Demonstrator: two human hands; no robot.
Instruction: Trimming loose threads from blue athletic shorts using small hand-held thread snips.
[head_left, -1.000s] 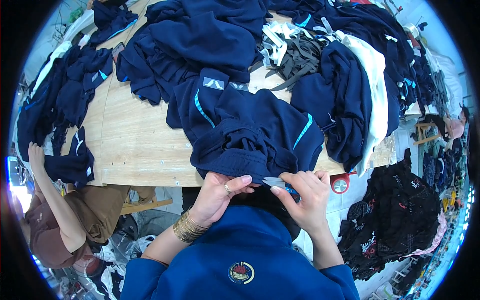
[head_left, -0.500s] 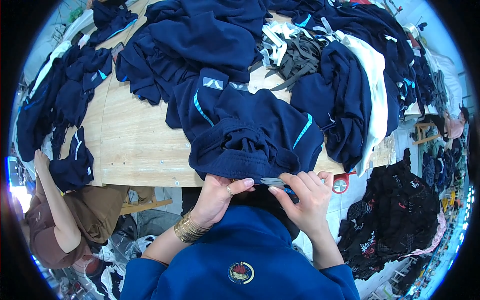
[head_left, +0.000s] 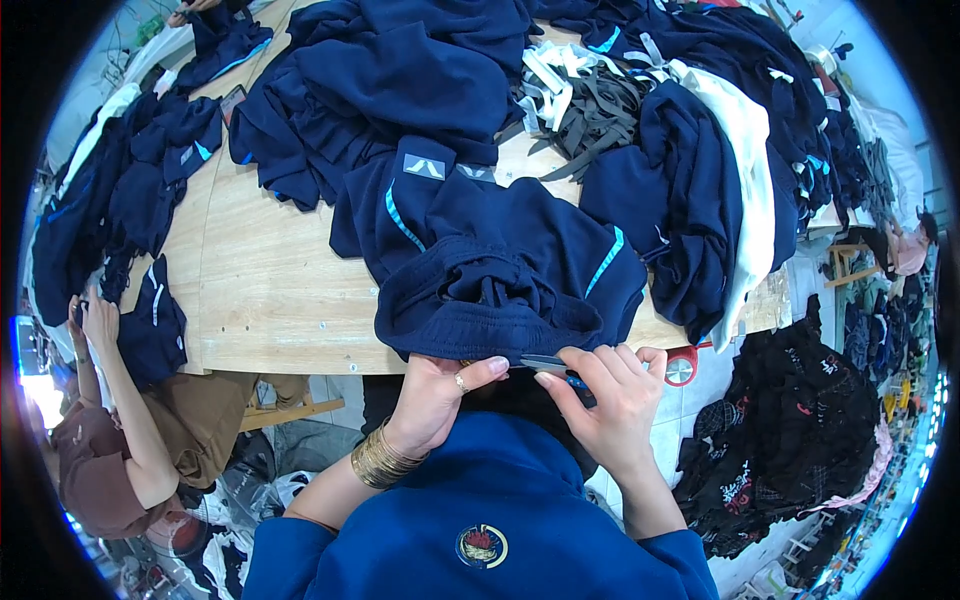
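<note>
Navy pants (head_left: 470,225) with light-blue side stripes lie on the table, their gathered elastic waistband (head_left: 490,335) at the near edge. My left hand (head_left: 435,395), with a ring and stacked gold bangles, pinches the waistband's rim between thumb and fingers. In my right hand (head_left: 610,400) are small blue-handled thread snips (head_left: 545,361). Their metal blades point left, at the rim of the waistband beside my left thumb. Whether a thread lies between the blades is too small to tell.
Piled navy garments (head_left: 400,70) cover the far side of the wooden table (head_left: 270,290). Grey and white strips (head_left: 590,110) lie right of them, by a white cloth (head_left: 745,170). A co-worker (head_left: 120,440) handles dark cloth at left. Black fabric (head_left: 790,430) is heaped lower right.
The waistband has shifted very slightly in my hands, which stay nearly in place. At left, the co-worker has brought both hands together at the dark cloth.
</note>
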